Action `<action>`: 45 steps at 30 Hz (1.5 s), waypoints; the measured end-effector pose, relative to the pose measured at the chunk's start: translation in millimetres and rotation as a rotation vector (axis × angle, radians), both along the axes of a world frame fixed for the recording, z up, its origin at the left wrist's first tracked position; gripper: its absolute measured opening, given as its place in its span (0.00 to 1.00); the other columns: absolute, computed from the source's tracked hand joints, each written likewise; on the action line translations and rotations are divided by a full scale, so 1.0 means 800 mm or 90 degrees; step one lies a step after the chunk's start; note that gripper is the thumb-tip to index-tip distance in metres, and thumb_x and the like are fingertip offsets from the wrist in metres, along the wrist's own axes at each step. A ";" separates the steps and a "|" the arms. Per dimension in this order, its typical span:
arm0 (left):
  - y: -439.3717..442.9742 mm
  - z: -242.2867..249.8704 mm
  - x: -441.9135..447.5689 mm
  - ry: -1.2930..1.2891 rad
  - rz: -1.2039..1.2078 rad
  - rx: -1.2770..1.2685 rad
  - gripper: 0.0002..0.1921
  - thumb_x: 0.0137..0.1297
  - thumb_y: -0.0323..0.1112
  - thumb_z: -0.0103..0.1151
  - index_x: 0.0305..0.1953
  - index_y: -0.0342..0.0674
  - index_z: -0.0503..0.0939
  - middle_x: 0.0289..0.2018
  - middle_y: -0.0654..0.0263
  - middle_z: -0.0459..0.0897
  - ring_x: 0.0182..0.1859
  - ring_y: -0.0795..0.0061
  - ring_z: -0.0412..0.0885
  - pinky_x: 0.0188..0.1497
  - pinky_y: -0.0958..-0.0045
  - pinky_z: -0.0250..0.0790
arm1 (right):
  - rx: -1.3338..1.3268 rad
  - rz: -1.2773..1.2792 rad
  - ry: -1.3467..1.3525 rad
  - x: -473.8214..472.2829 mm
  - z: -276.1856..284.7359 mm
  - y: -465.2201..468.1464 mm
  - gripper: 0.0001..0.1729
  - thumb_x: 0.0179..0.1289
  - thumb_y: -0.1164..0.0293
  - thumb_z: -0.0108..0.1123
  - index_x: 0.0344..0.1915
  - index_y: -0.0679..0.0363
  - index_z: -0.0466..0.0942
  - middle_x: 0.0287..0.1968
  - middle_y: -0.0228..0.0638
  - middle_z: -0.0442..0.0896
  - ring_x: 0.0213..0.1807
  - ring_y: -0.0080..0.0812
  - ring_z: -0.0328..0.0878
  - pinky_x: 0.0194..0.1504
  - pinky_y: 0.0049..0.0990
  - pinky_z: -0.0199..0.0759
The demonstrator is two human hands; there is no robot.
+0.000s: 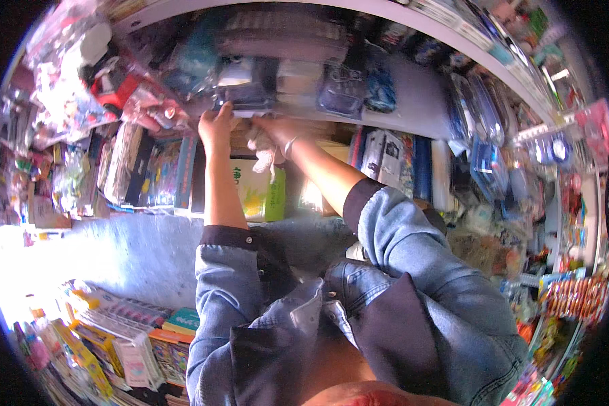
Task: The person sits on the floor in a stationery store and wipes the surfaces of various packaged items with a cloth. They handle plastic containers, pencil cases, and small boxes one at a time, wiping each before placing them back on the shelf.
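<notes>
At a shelf in front of me, my left hand (217, 126) has its thumb over the near edge of a dark blue case (246, 99), with the fingers hidden beneath. Blurred by motion, my right hand (279, 131) reaches in from the right beside the same case; its fingertips are hard to make out. A whitish knitted or plush piece (263, 152) dangles under the right palm, and whether the fingers grip it is unclear. Below it stands a white and green box (259, 193) bearing writing. Farther right on the shelf lie a dark packaged pouch (341, 91) and a blue patterned one (380, 89).
Books and boxes (157, 172) stand upright on the lower shelf to the left, with wrapped packs (385, 157) on the right. Bagged toys (116, 91) bulge out at upper left. Blue packaged cases (487, 162) hang at right. Boxed goods (137, 350) fill the lower left.
</notes>
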State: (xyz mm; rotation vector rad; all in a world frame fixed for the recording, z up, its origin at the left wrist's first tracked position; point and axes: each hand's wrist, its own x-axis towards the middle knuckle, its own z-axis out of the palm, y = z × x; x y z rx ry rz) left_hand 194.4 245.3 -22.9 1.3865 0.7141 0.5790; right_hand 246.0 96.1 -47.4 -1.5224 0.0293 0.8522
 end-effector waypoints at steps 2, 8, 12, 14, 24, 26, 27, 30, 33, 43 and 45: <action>-0.001 -0.005 -0.003 -0.014 -0.024 -0.034 0.15 0.58 0.42 0.65 0.32 0.37 0.73 0.30 0.65 0.80 0.32 0.76 0.80 0.28 0.79 0.66 | -0.003 0.127 -0.027 -0.027 0.008 -0.042 0.16 0.62 0.58 0.59 0.37 0.60 0.79 0.32 0.37 0.83 0.30 0.27 0.79 0.28 0.27 0.72; -0.001 -0.037 -0.039 0.010 -0.070 0.069 0.15 0.64 0.39 0.57 0.41 0.31 0.76 0.32 0.64 0.81 0.28 0.79 0.78 0.28 0.78 0.70 | 0.316 0.167 0.144 -0.126 0.059 -0.250 0.17 0.67 0.65 0.52 0.49 0.64 0.76 0.46 0.38 0.81 0.46 0.28 0.79 0.48 0.26 0.74; -0.040 -0.084 -0.094 0.059 -0.161 0.249 0.12 0.64 0.34 0.57 0.42 0.31 0.76 0.33 0.63 0.81 0.31 0.78 0.78 0.37 0.76 0.72 | 0.645 -0.098 0.281 -0.151 0.056 -0.386 0.29 0.68 0.54 0.47 0.60 0.63 0.66 0.48 0.48 0.78 0.38 0.34 0.81 0.33 0.34 0.79; -0.085 -0.103 -0.134 -0.019 -0.200 0.284 0.08 0.62 0.26 0.53 0.41 0.34 0.77 0.32 0.65 0.81 0.36 0.76 0.78 0.42 0.75 0.71 | 0.384 -0.266 0.287 -0.166 0.028 -0.419 0.25 0.68 0.53 0.45 0.52 0.60 0.72 0.44 0.45 0.80 0.31 0.34 0.79 0.28 0.29 0.75; -0.338 -0.047 -0.133 0.125 -0.420 0.185 0.27 0.59 0.46 0.62 0.52 0.31 0.72 0.41 0.60 0.80 0.43 0.74 0.77 0.45 0.74 0.68 | 0.405 -0.591 0.060 -0.088 -0.018 -0.492 0.16 0.66 0.57 0.50 0.38 0.58 0.75 0.30 0.30 0.79 0.30 0.31 0.77 0.31 0.34 0.75; -0.351 -0.033 -0.095 0.155 -0.543 0.220 0.27 0.58 0.50 0.61 0.50 0.33 0.75 0.37 0.60 0.81 0.41 0.72 0.78 0.43 0.70 0.68 | 0.344 -0.629 -0.023 -0.055 -0.013 -0.486 0.17 0.66 0.57 0.50 0.41 0.60 0.74 0.36 0.32 0.77 0.35 0.32 0.77 0.37 0.35 0.74; -0.360 -0.035 -0.086 0.201 -0.577 0.290 0.25 0.59 0.49 0.60 0.50 0.34 0.75 0.38 0.59 0.81 0.41 0.71 0.78 0.43 0.68 0.69 | 0.232 -0.588 -0.052 -0.047 -0.018 -0.474 0.21 0.66 0.53 0.48 0.42 0.60 0.74 0.35 0.33 0.77 0.36 0.29 0.77 0.38 0.34 0.73; -0.382 -0.055 -0.060 0.274 -0.575 0.362 0.27 0.56 0.51 0.60 0.50 0.37 0.75 0.41 0.52 0.80 0.45 0.61 0.79 0.46 0.62 0.70 | 0.059 -0.366 -0.213 -0.040 -0.052 -0.424 0.22 0.65 0.56 0.46 0.43 0.64 0.76 0.27 0.33 0.78 0.32 0.30 0.76 0.32 0.33 0.68; -0.389 -0.084 -0.053 0.329 -0.470 0.388 0.40 0.49 0.57 0.64 0.58 0.35 0.68 0.49 0.49 0.77 0.51 0.54 0.76 0.54 0.61 0.67 | 0.154 -0.381 -0.372 -0.055 -0.108 -0.375 0.24 0.70 0.57 0.44 0.54 0.64 0.71 0.52 0.36 0.75 0.53 0.29 0.71 0.57 0.30 0.62; -0.367 -0.051 -0.079 0.145 -0.345 -0.062 0.35 0.52 0.36 0.69 0.59 0.32 0.64 0.48 0.55 0.76 0.47 0.71 0.76 0.50 0.71 0.68 | -0.001 -0.154 -0.379 -0.124 -0.083 -0.393 0.22 0.69 0.56 0.46 0.52 0.60 0.71 0.46 0.53 0.77 0.48 0.51 0.75 0.48 0.40 0.67; -0.349 -0.039 -0.095 0.127 -0.362 -0.256 0.30 0.56 0.33 0.64 0.59 0.35 0.64 0.48 0.59 0.76 0.48 0.71 0.76 0.51 0.68 0.69 | 0.033 -0.097 -0.472 -0.139 -0.057 -0.392 0.21 0.69 0.56 0.46 0.51 0.60 0.72 0.46 0.53 0.78 0.47 0.51 0.75 0.48 0.40 0.68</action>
